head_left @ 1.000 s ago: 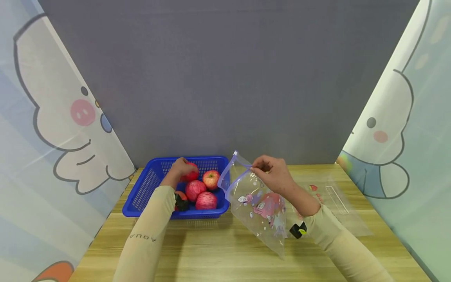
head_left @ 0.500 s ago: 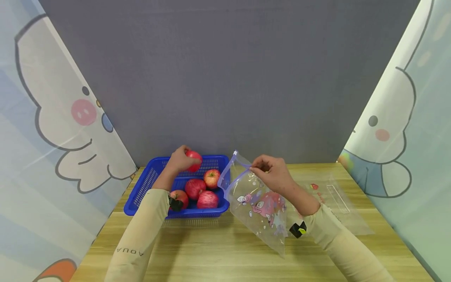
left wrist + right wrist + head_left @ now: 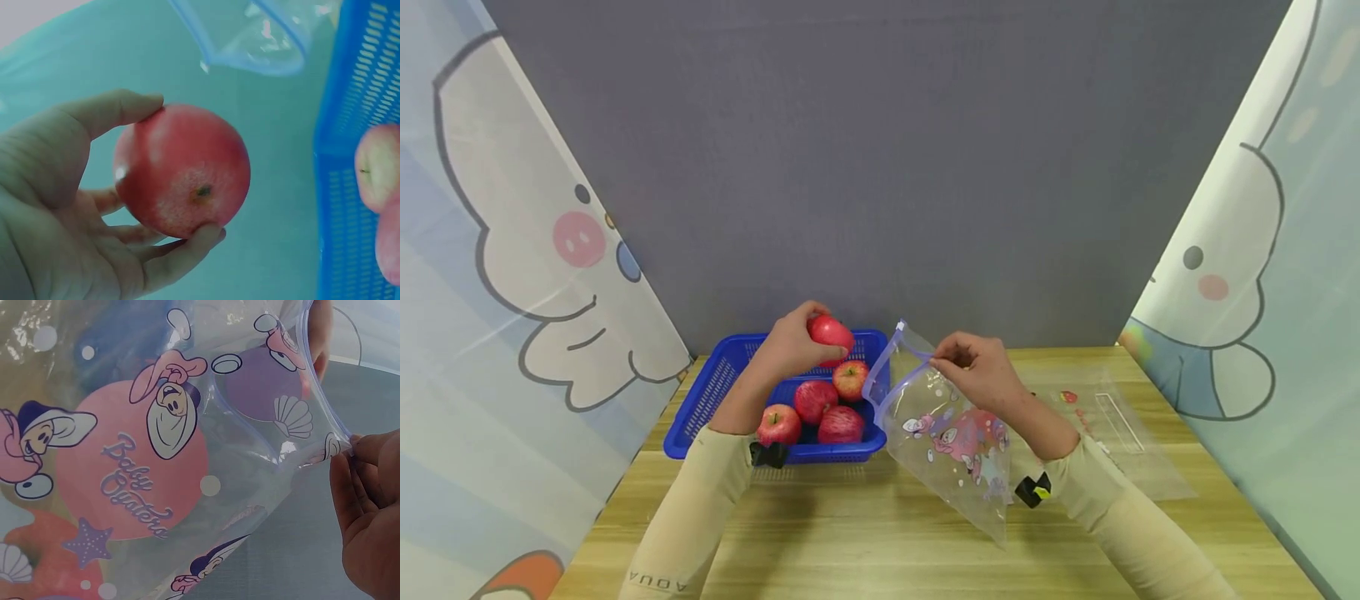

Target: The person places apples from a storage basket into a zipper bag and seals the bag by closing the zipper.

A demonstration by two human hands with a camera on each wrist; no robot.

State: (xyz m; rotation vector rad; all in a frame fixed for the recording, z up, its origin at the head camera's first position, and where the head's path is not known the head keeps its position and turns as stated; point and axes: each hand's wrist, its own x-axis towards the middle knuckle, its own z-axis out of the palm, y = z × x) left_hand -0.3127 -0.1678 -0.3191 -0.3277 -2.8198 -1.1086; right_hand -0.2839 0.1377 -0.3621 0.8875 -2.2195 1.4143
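My left hand (image 3: 793,342) grips a red apple (image 3: 831,337) between thumb and fingers, above the back of the blue basket (image 3: 700,417). In the left wrist view the apple (image 3: 187,169) shows its brown-green end toward the camera. My right hand (image 3: 981,367) pinches the purple rim of a clear zip bag (image 3: 955,450) printed with pink cartoon oysters. The bag hangs with its mouth spread, facing the basket. Close up in the right wrist view, thumb and fingertips hold the rim's corner, and "Baby Oysters" is printed on the bag (image 3: 131,462).
Several more apples (image 3: 815,402) lie in the basket. A second clear bag (image 3: 1138,450) lies flat on the wooden table (image 3: 865,542) at the right. A grey panel (image 3: 895,167) stands behind, with cartoon-printed curtains at both sides.
The left hand has lifted the red apple from the basket and carried it up and to the right, toward the bag's mouth. The right hand and bag have hardly moved.
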